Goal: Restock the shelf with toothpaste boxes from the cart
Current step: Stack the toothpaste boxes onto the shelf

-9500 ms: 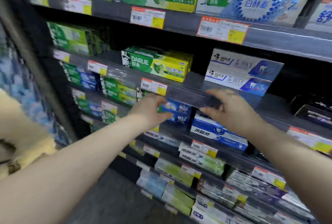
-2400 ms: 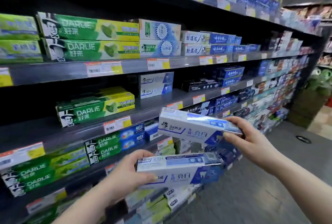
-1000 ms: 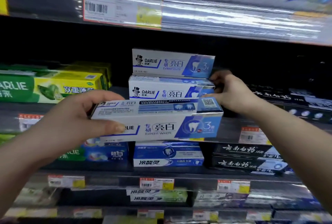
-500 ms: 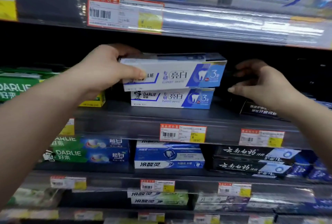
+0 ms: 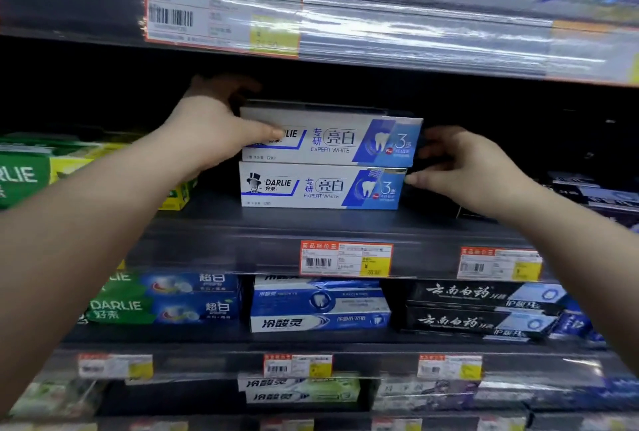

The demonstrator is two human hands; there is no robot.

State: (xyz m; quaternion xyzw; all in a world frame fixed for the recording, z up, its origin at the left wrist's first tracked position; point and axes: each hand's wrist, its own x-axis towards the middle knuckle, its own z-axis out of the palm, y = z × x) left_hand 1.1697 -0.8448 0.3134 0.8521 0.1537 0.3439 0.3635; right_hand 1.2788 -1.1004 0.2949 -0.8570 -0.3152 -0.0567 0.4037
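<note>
Two white-and-blue Darlie Expert White toothpaste boxes are stacked on the dark middle shelf (image 5: 214, 247). My left hand (image 5: 211, 129) grips the left end of the upper box (image 5: 342, 140), thumb across its front face, fingers over the top. The upper box sits on the lower box (image 5: 321, 188) and juts slightly to the right. My right hand (image 5: 463, 167) is at the right ends of both boxes, with its fingertips touching them. I cannot tell whether more boxes stand behind the stack. No cart is in view.
Green-and-yellow Darlie boxes (image 5: 24, 174) stand left of the stack, and dark boxes (image 5: 587, 192) to its right. The shelf above (image 5: 415, 36) overhangs with a price tag (image 5: 221, 15). The shelf below holds green, blue (image 5: 318, 306) and black boxes (image 5: 484, 309).
My left hand raised its box from in front of the shelf onto the box standing there. My right hand let go of its own box earlier and moved to the stack's right end.
</note>
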